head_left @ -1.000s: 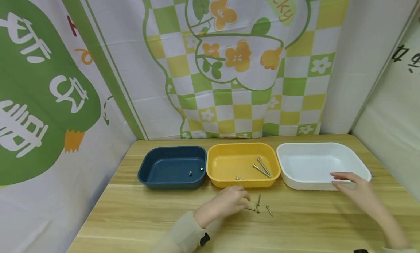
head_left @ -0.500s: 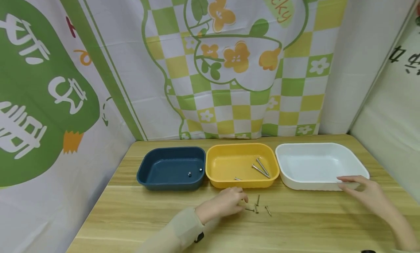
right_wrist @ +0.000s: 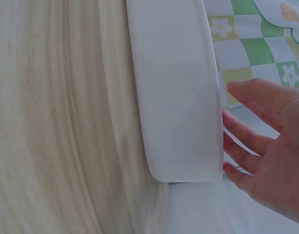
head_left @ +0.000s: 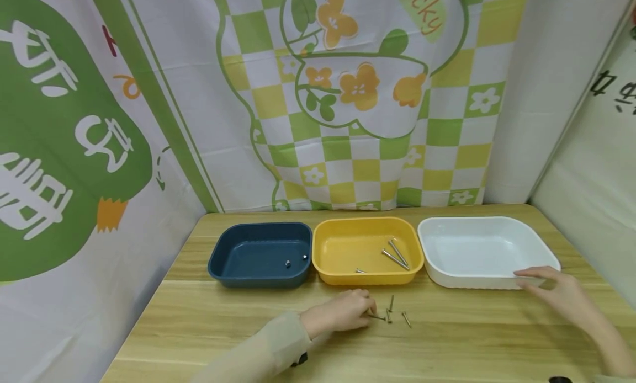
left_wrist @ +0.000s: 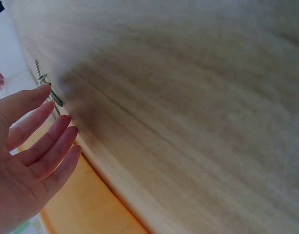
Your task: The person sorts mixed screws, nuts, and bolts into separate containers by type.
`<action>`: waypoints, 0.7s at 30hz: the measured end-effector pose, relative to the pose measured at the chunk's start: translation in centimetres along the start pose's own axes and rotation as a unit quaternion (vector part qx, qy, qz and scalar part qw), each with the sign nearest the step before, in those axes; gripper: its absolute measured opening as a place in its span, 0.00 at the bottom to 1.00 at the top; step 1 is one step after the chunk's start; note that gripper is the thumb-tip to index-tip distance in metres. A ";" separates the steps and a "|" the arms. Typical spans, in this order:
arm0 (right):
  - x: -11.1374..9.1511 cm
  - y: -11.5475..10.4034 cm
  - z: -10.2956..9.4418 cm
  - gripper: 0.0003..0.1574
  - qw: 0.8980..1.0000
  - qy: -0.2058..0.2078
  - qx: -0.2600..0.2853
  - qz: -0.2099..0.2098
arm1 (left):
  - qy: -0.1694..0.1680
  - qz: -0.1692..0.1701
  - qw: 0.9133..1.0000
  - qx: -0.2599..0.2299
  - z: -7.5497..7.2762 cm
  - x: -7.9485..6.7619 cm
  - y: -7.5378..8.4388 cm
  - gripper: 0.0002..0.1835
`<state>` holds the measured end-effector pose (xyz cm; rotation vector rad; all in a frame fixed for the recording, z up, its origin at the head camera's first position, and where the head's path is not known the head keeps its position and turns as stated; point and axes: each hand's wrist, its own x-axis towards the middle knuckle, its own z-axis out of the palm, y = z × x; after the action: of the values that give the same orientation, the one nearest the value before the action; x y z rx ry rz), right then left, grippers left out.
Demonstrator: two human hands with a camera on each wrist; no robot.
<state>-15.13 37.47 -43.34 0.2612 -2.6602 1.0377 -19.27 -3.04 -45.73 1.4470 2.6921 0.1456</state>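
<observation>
In the head view my left hand [head_left: 343, 311] is low over the table in front of the yellow tray [head_left: 367, 278]. Its thumb and index fingertips pinch the end of a thin screw [head_left: 379, 317] lying there; the left wrist view shows a dark screw [left_wrist: 56, 98] between those two fingertips. Several more small screws, such as one brass-coloured screw [head_left: 406, 319], lie just to the right. My right hand [head_left: 561, 289] is at the front right of the white tray [head_left: 477, 281], fingers relaxed and fingertips right at its rim, holding nothing.
A dark blue tray [head_left: 260, 281] stands left of the yellow one, with two small nuts [head_left: 287, 264] in it. Two long bolts [head_left: 396, 259] and a smaller screw [head_left: 360, 271] lie in the yellow tray. A patterned curtain [head_left: 343, 168] hangs behind the table.
My left hand has lowered slightly, its fingertips coming onto the screw. My right hand has shifted a little to the right along the white tray's rim. The trays stay in place.
</observation>
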 end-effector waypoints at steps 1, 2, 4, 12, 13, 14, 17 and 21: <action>0.0 0.1 0.0 0.10 1.000 0.000 0.000 -0.003 | -0.001 0.000 1.000 -0.001 0.1 0.1 0.0 0.08; 0.0 0.3 0.1 0.10 1.000 0.000 -0.003 -0.006 | -0.002 0.000 1.000 -0.004 0.1 0.1 0.0 0.08; 0.0 0.5 0.1 0.09 1.000 -0.001 -0.007 -0.009 | -0.004 -0.004 1.000 -0.006 0.2 0.2 0.0 0.08; 0.2 0.9 0.4 0.08 0.999 0.007 -0.035 -0.007 | -0.005 -0.014 1.000 -0.003 0.4 0.7 0.0 0.08; 0.3 0.9 0.5 0.08 0.999 0.009 -0.038 -0.008 | -0.005 -0.014 1.000 -0.001 0.4 0.8 0.0 0.08; 0.3 0.9 0.5 0.08 0.999 0.012 -0.041 -0.008 | -0.005 -0.014 1.000 -0.001 0.4 0.8 0.0 0.08; 0.4 0.8 0.5 0.07 0.999 0.015 -0.050 -0.006 | -0.001 -0.014 1.000 0.007 0.5 0.9 0.0 0.07; 0.4 0.7 0.5 0.08 0.999 0.012 -0.046 0.003 | 0.005 -0.017 1.000 0.024 0.6 0.9 0.2 0.07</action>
<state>-15.78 37.58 -44.05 0.2214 -2.6804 0.9105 -19.57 -2.17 -46.36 1.4157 2.7437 0.0877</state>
